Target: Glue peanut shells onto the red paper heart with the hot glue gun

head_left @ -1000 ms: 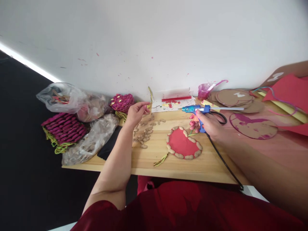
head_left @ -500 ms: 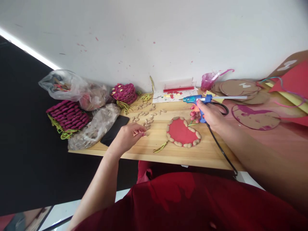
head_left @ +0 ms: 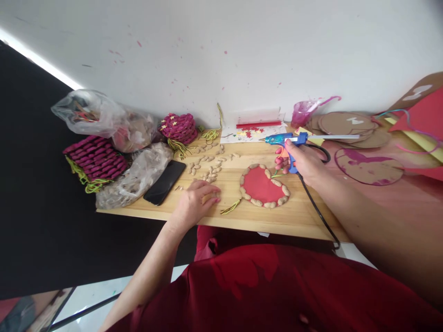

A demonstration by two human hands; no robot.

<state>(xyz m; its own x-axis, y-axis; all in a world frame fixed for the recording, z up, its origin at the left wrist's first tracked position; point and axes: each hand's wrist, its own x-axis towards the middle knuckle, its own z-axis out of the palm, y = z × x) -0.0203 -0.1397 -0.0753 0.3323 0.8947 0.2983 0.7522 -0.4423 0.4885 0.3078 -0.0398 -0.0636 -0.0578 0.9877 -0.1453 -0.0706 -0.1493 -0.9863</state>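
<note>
My right hand (head_left: pixel 299 159) grips a blue glue gun (head_left: pixel 278 139) with a long glue stick out of its back; its nozzle points left. Below and left of it lies a red heart-shaped piece (head_left: pixel 261 186) edged with peanuts, green yarn at two spots. My left hand (head_left: pixel 200 200) is low over the table, left of the heart, fingers curled together. Something tan, apparently a peanut (head_left: pixel 215 195), shows at its fingertips, partly hidden. Behind that hand are several loose peanuts (head_left: pixel 210 173).
A black phone (head_left: pixel 164 182), plastic bags (head_left: pixel 134 173) and purple woven pieces (head_left: pixel 95 158) occupy the left side. Star-strewn paper (head_left: pixel 252 133) and a pink-stained cup (head_left: pixel 300 114) stand near the wall. Cardboard shapes (head_left: pixel 348 123) are on the right; the gun's cord (head_left: pixel 316 210) hangs over the front edge.
My left hand has moved right and toward the front edge, away from the loose peanuts. My right hand still holds the glue gun in nearly the same place. The view has shifted slightly.
</note>
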